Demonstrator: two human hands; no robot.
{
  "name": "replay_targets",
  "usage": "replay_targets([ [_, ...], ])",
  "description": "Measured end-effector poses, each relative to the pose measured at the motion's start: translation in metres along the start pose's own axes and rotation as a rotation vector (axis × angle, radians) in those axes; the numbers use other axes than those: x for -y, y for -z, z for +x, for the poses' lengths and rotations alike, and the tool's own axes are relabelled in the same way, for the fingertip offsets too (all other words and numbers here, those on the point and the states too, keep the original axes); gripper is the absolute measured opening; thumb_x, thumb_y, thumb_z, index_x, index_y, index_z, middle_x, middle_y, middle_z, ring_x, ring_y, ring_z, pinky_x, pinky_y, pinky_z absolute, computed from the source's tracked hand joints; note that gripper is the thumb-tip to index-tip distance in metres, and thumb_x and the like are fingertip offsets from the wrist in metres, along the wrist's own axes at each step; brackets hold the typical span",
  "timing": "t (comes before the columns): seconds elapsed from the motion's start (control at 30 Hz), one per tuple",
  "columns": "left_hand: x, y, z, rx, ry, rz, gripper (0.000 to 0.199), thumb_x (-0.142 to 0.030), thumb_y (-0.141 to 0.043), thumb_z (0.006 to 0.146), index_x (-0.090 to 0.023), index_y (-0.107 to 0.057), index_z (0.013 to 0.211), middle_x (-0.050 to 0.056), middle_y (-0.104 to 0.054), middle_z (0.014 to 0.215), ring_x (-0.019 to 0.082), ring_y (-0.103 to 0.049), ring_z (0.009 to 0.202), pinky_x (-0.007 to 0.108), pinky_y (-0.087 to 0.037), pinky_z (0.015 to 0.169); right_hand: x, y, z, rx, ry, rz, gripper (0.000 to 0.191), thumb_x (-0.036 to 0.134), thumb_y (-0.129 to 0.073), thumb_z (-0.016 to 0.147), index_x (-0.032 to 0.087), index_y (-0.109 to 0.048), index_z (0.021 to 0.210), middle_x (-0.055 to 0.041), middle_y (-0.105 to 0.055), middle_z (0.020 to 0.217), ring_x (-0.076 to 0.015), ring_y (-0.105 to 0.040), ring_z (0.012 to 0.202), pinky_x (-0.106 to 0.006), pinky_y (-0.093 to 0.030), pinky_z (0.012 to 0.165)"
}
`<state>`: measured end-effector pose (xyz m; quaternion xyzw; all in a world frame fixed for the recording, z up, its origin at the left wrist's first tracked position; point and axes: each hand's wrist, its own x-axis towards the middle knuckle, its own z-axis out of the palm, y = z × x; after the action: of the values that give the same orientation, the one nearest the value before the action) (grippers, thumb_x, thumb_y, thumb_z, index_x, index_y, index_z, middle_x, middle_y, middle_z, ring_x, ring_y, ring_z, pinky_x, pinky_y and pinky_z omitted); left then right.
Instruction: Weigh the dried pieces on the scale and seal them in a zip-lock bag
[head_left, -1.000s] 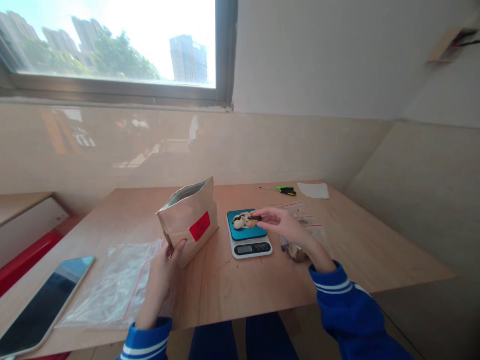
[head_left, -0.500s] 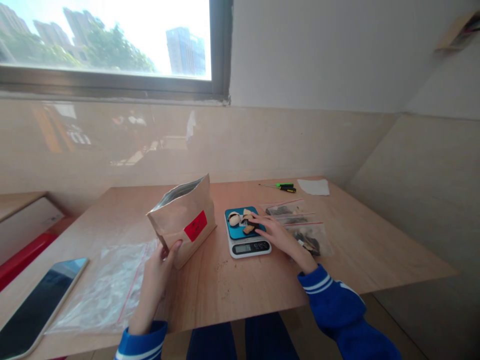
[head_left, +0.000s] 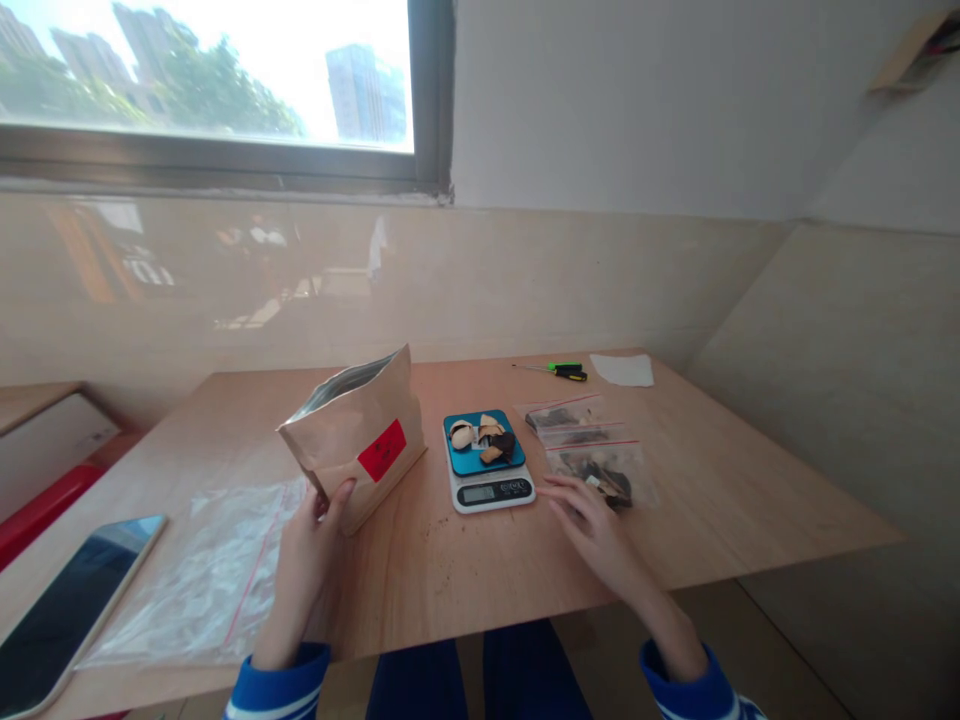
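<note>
Your right hand [head_left: 592, 530] has drawn back from the kitchen scale [head_left: 487, 492], fingers loosely spread and empty beside the zip bag [head_left: 604, 475]; your left hand [head_left: 304, 565] grips the kraft pouch [head_left: 352, 440].

- Red label [head_left: 382, 450] on the pouch [head_left: 346, 438]: dark print shows on it, but no word can be made out from here.
- Scale [head_left: 488, 491]: its display [head_left: 478, 493] lights dark digits, too small to read.
- Buttons [head_left: 516, 488] beside that display: tiny markings, also unreadable.
- Nothing else in the room reads clearly from where I stand.
</note>
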<state>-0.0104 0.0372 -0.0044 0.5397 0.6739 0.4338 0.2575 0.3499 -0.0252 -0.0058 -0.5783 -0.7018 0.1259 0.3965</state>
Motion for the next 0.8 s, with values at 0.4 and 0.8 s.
replay_targets([
  [0.4, -0.006, 0.0, -0.002, -0.016, -0.006, -0.008, 0.048, -0.06, -0.052, 0.076, -0.02, -0.062, 0.101, 0.011, -0.074, 0.102, 0.034, -0.068, 0.099, 0.038, -0.052, 0.077, 0.005, -0.005, -0.023, 0.088, -0.091, 0.052, 0.026, 0.029, -0.046, 0.091, 0.026, -0.07, 0.098, -0.0077, -0.066, 0.108, -0.0246, -0.058, 0.109, -0.043, -0.044, 0.1],
  [0.8, -0.013, -0.016, 0.027, -0.121, -0.075, 0.022, 0.048, -0.056, -0.046, 0.082, -0.016, -0.053, 0.109, 0.017, -0.064, 0.11, 0.036, -0.06, 0.109, 0.051, -0.046, 0.091, 0.012, -0.007, -0.031, 0.099, -0.099, 0.043, 0.026, 0.028, -0.046, 0.092, 0.026, -0.07, 0.099, -0.0078, -0.066, 0.107, -0.0237, -0.059, 0.107, -0.042, -0.046, 0.098],
])
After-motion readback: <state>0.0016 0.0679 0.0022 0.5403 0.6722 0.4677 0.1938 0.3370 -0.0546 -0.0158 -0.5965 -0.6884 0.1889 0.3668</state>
